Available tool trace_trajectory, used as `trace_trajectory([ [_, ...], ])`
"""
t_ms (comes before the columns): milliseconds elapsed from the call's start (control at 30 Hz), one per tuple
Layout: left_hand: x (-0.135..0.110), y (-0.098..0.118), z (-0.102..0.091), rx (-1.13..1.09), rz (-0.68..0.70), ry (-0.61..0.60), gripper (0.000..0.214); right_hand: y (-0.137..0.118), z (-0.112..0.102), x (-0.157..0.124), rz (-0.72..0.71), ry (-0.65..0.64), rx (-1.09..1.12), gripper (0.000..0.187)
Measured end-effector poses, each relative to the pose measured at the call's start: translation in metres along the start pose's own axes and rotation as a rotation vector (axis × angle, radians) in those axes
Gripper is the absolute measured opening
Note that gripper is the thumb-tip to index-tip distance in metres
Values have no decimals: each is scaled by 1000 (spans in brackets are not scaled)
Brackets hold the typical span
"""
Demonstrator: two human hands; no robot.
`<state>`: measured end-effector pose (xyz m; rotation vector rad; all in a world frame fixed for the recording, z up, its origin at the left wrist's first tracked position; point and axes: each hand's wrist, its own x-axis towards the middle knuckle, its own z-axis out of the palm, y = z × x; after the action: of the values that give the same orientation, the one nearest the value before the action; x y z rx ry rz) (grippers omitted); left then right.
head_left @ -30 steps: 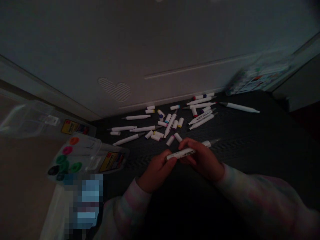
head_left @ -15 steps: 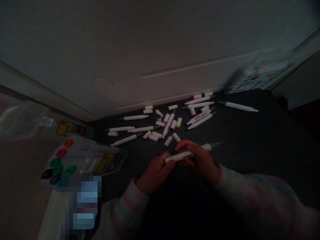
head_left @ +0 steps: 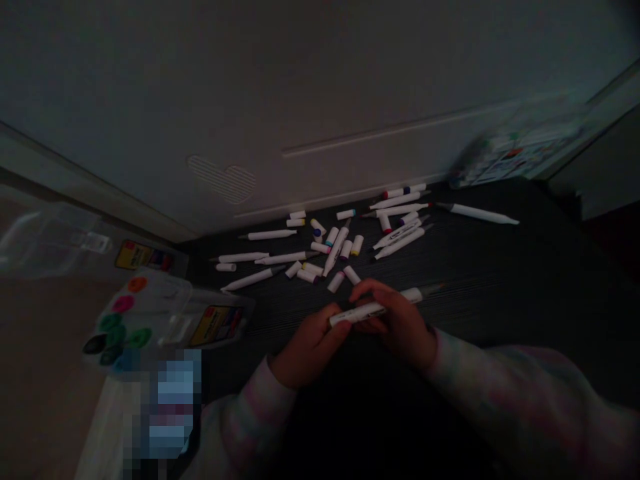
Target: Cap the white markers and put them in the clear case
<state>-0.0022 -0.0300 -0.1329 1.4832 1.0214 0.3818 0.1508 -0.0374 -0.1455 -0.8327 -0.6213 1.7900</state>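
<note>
The scene is dim. Both of my hands hold one white marker (head_left: 373,308) level above a dark mat (head_left: 500,280). My left hand (head_left: 313,343) pinches its left end, fingers closed. My right hand (head_left: 397,323) wraps round the marker's middle, and the tip sticks out to the right. Just beyond my hands lie several loose white markers (head_left: 400,233) and separate coloured caps (head_left: 330,237), scattered across the mat.
A clear plastic case (head_left: 165,313) with round coloured marker ends stands at the left. Behind it lies a clear lid (head_left: 55,233). A white panel (head_left: 310,113) with a heart-shaped grille rises behind the mat. A printed sheet (head_left: 520,153) leans at the far right.
Both hands and the marker have stayed nearly still; they sit a little lower and to the left than a second ago, with the view shifting slightly.
</note>
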Motion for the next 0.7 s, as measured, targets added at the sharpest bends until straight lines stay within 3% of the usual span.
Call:
trace_trajectory([
  [700,0,4,7,-35,30,44,35,-2,-2,5,41,-58,41,23],
])
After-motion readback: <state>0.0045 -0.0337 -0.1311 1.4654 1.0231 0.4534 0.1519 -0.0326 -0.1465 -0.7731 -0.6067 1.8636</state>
